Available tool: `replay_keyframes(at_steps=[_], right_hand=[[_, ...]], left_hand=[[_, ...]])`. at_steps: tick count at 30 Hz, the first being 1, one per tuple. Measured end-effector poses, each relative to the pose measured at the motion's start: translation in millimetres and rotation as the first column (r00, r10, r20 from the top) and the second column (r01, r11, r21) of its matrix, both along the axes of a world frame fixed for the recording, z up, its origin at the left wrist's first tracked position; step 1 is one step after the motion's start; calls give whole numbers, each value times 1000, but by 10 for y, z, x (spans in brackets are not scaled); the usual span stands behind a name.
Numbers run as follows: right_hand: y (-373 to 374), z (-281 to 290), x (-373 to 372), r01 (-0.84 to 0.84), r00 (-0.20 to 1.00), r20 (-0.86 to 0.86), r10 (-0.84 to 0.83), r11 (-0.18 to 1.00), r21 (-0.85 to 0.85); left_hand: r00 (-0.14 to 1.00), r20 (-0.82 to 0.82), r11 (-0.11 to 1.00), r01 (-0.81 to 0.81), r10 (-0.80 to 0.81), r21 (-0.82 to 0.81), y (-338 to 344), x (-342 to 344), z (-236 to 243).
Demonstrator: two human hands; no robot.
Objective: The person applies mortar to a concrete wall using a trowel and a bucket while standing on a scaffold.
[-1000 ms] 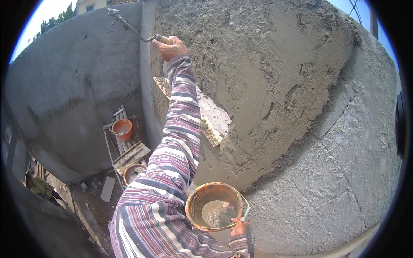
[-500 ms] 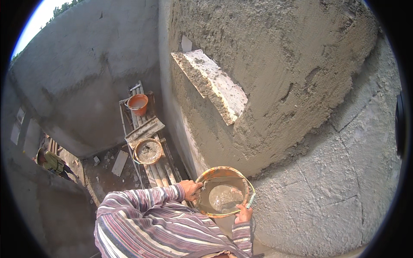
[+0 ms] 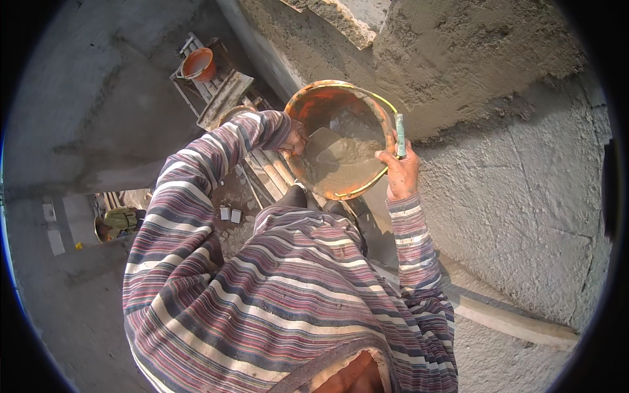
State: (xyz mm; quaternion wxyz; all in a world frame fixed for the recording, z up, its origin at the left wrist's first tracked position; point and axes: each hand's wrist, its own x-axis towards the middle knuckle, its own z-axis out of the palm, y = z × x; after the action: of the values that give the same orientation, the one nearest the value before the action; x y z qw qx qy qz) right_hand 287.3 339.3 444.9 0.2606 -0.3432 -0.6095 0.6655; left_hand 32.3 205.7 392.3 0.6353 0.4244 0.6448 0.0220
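An orange bucket (image 3: 297, 103), its wall smeared with mortar, is in front of my body with its mouth toward me. Wet grey mortar (image 3: 354, 157) lies inside, partly sunlit. At the left rim, my left hand (image 3: 296, 137) is closed, its fingers curled inside the edge; the sleeve hides part of its grip. My right hand (image 3: 401, 171) holds the right rim, thumb over the edge. Right beside those fingers is the green grip (image 3: 400, 134) of the bucket's yellow-green handle.
Below is a pole scaffold (image 3: 274, 171) with a board (image 3: 226, 98) across it and a smaller orange bucket (image 3: 198, 64). Rough plastered wall (image 3: 498, 177) rises close on my right. Beyond an opening at left, another person (image 3: 118, 221) is partly visible.
The view has tipped downward, showing more of my striped shirt. The bucket appears higher and larger in view, with both hands still on it. Its handle grip now sits by my right fingers.
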Motion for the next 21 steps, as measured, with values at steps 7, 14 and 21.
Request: replay_keyframes(at_steps=[7, 14, 21], right_hand=[[25, -65, -295, -72, 997, 20, 74, 994, -86], [213, -370, -226, 37, 999, -18, -43, 963, -266], [286, -463, -282, 138, 984, 153, -88, 928, -347]], left_hand=[[319, 776, 782, -526, 544, -333, -683, 469, -414], [181, 858, 685, -689, 481, -239, -765, 681, -157], [-142, 913, 317, -908, 383, -274, -969, 735, 816]])
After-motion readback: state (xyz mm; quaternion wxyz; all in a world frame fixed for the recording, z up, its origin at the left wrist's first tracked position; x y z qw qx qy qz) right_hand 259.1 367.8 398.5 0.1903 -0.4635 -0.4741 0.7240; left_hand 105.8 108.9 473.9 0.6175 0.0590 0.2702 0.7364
